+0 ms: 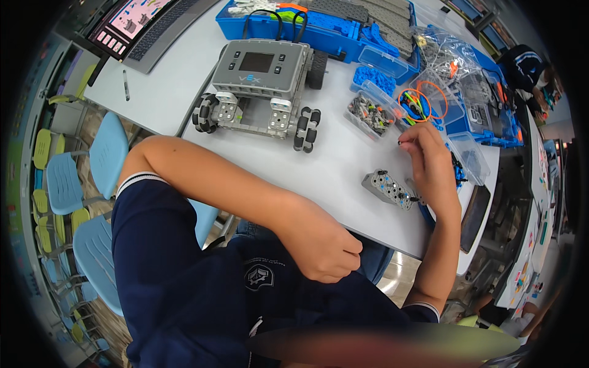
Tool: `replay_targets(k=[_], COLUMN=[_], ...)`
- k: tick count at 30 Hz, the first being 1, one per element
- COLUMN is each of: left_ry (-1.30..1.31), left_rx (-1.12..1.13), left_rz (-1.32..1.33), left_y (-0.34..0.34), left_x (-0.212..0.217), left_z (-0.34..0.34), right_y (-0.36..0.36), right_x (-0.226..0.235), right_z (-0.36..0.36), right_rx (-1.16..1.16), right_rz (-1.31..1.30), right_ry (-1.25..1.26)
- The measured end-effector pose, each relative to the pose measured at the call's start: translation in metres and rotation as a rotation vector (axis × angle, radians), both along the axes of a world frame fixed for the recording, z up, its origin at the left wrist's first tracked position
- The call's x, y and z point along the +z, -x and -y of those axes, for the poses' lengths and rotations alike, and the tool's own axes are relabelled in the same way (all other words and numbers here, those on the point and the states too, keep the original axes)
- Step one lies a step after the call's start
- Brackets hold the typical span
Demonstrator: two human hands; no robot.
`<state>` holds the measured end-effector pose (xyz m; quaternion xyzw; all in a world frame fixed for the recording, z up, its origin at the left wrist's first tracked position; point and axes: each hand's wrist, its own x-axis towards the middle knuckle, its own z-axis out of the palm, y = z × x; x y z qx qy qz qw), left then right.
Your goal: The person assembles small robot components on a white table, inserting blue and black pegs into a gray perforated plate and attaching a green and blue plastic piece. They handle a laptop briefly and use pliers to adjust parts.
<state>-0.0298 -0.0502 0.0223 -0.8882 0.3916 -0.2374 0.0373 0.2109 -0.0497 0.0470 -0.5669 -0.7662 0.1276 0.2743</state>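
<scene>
My right hand (431,161) is raised over the right side of the table, thumb and forefinger pinched on a small black piece (400,143). Just left of its wrist lies a grey block-shaped part (388,187) with black pegs standing in its holes. My left hand (324,246) is curled closed in front of my body, off the table's front edge; whatever its fingers may hold is hidden. Beyond the right hand stands a clear box of small grey pieces (370,115). A wheeled robot (261,86) with a grey control box on top sits farther left.
A blue tub (338,43) of grey and blue parts lies at the back. Orange rings (415,104) rest in a clear box beside blue pieces (374,80). Plastic bags of parts (448,55) fill another tub. A laptop (162,34) and pen (126,85) are at far left.
</scene>
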Motion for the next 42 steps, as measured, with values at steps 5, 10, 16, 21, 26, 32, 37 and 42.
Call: replay_targets(k=[5,10,16,21,26,32,37,42], left_ry=[0.136,0.236,0.160,0.111,0.118,0.164,0.148,0.133], left_rx=[0.125,0.246,0.278,0.291,0.313,0.314,0.319,0.321], left_rz=[-0.085,-0.124,-0.222,-0.248,-0.253,-0.247,-0.241,-0.244], left_y=[-0.027,-0.032,-0.025,-0.024,-0.024,-0.026,-0.025,-0.026], left_x=[-0.027,-0.047,-0.043,-0.039,-0.039,-0.039,-0.039,-0.037], left_z=[0.005,0.004,-0.003,-0.004,-0.002,-0.003,-0.003,-0.003], right_y=[-0.016,-0.024,0.002,0.016,0.014,0.012,0.009,0.007], right_x=[0.014,0.031,0.043,0.038,0.035,0.035,0.035,0.035], right_z=[0.000,0.009,0.024,0.031,0.033,0.035,0.033,0.032], right_rx=[0.004,0.039,0.248,0.305,0.333,0.327,0.331,0.349], right_rz=[-0.084,-0.122,-0.010,0.028,0.076,0.085,0.082,0.110], right_ry=[-0.127,-0.235,-0.227,-0.189,-0.122,-0.088,-0.067,-0.100])
